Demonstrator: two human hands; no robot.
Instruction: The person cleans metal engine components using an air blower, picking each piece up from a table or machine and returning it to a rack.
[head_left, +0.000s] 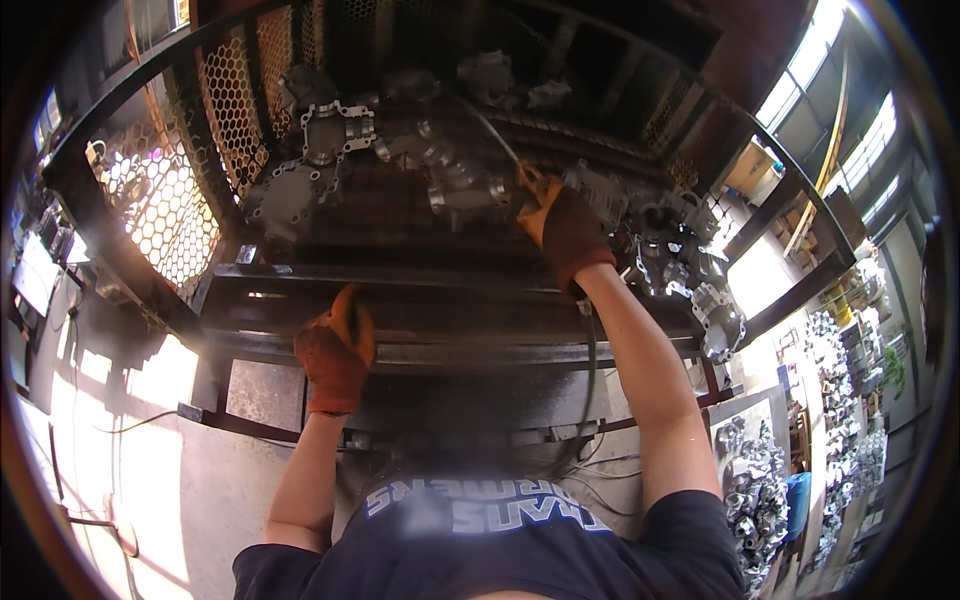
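Note:
My right hand (568, 228), in an orange-brown work glove, is closed around an air blow gun with a long thin metal nozzle (492, 130). The nozzle points up and left into the dark metal bin. A hose (591, 365) hangs below that hand. Grey metal castings lie about inside: a flanged one (338, 132), a flat-faced one (290, 195), a rounded one (465, 192) left of the hand, and several (665, 255) to its right. My left hand (335, 350), gloved too, is by the bin's front rail (450, 353), one finger stretched up, holding nothing visible.
Honeycomb mesh (160, 215) and dark frame bars (130, 265) close off the bin's left side. One casting (718, 318) rests at the right front corner. More castings (755, 490) are piled at the lower right, beside a blue container (797, 505). Cables (130, 425) cross the floor.

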